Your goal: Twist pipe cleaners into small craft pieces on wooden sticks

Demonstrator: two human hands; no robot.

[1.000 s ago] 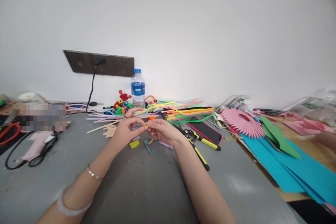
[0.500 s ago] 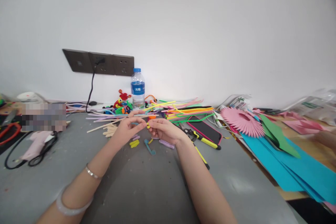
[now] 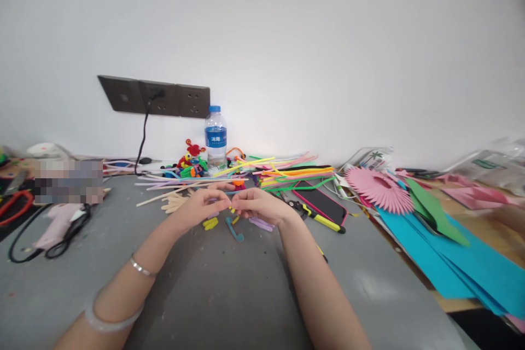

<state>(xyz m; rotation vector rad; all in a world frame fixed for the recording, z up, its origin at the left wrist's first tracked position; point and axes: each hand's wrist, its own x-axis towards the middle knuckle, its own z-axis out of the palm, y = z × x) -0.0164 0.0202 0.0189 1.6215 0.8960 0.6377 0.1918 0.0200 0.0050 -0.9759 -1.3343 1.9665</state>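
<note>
My left hand point(image 3: 205, 205) and my right hand point(image 3: 256, 204) meet fingertip to fingertip above the grey table point(image 3: 205, 295). Both are pinched around a small yellow piece point(image 3: 232, 210), mostly covered by the fingers. Just below them on the table lie a blue curled piece point(image 3: 234, 229), a yellow folded piece point(image 3: 210, 223) and a lilac piece point(image 3: 261, 224). Pale wooden sticks point(image 3: 174, 202) are beside my left hand.
Behind the hands stand a water bottle point(image 3: 216, 139) and pipe cleaners point(image 3: 295, 174). Pliers point(image 3: 324, 221) and a phone point(image 3: 322, 202) lie right. A pink glue gun point(image 3: 57, 227) is left. Blue paper point(image 3: 455, 262) and a pink paper fan point(image 3: 379, 190) are far right.
My hands have drawn slightly closer at the fingertips, and the right hand's fingers are more folded over the yellow piece. The left forearm has shifted slightly left.
</note>
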